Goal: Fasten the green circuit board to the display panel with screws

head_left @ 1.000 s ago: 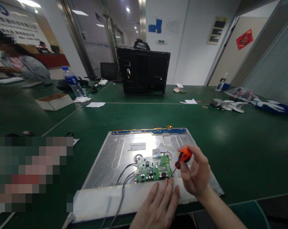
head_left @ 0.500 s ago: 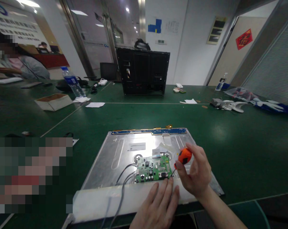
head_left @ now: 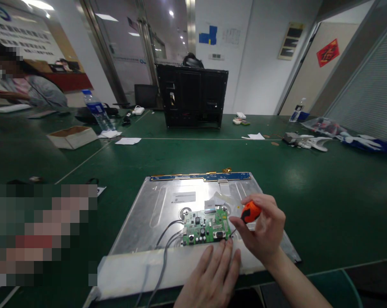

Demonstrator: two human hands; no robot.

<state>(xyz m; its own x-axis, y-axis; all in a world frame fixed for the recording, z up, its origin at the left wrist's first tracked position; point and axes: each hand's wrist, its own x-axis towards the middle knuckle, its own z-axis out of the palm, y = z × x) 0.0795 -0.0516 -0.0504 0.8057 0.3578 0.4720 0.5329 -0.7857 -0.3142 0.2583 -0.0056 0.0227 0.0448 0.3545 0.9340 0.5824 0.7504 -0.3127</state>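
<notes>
A silver metal monitor panel (head_left: 167,201) lies flat on the green table, back side up. A small green circuit board (head_left: 206,227) sits on it with grey cables (head_left: 163,248) running toward me. My right hand (head_left: 265,231) grips an orange-handled screwdriver (head_left: 250,212), its tip down at the board's right corner. My left hand (head_left: 212,276) rests flat on the panel's near edge, fingertips just below the board, holding nothing.
A black monitor housing (head_left: 193,96) stands upright at the back. A cardboard box (head_left: 73,136), a water bottle (head_left: 97,109) and papers lie at the left. White parts and plastic bags (head_left: 321,137) lie at the right. A person sits far left.
My right hand has turned the screwdriver handle in its fingers; the thumb now reaches further left over the shaft. My left hand has stayed in place.
</notes>
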